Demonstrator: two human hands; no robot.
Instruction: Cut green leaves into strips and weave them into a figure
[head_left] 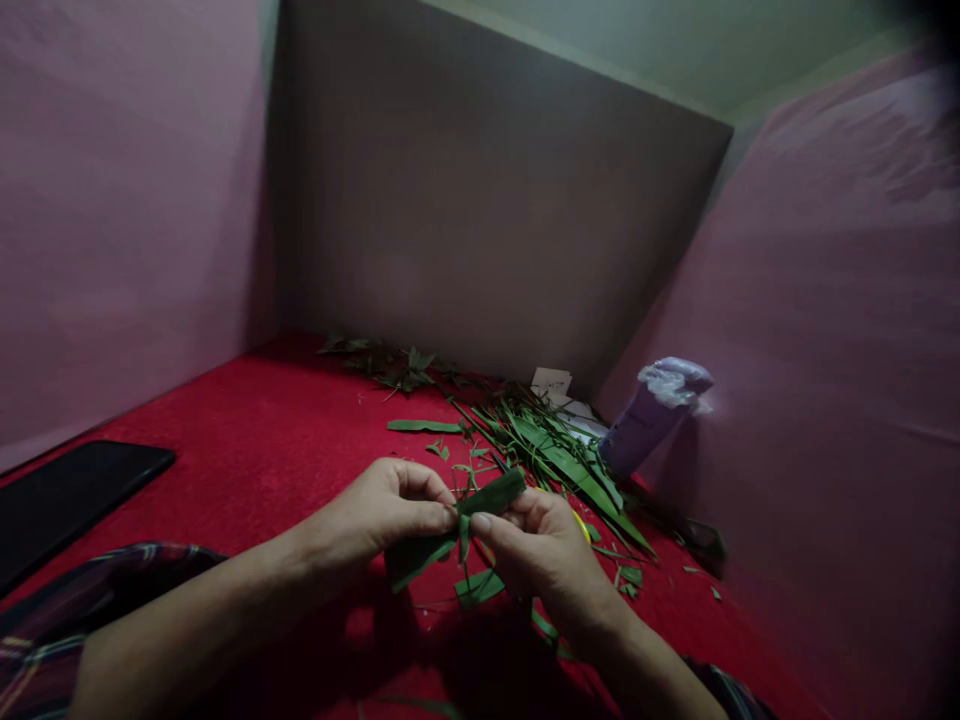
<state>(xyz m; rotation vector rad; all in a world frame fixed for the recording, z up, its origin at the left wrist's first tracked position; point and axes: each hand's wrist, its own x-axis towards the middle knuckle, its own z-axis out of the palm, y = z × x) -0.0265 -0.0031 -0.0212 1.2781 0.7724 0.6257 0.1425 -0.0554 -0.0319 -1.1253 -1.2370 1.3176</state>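
Both hands meet over the red cloth, pinching one green leaf strip (491,494) between them. My left hand (397,505) is closed on it, thumb against forefinger, and part of the leaf hangs below these fingers. On the other side my right hand (536,535) grips the same strip near its middle with thumb and fingers. A narrow piece crosses the strip between the two thumbs; whether it is tied or folded I cannot tell. Behind the right hand shows a bit of a yellow ring-shaped handle (581,526), mostly hidden.
Long green leaves (570,460) lie heaped beyond my right hand, with scraps around. Darker leaves (409,370) are at the back. A purple container (645,425) with clear plastic leans near the right wall. A black flat device (82,490) lies left on the red cloth (247,430).
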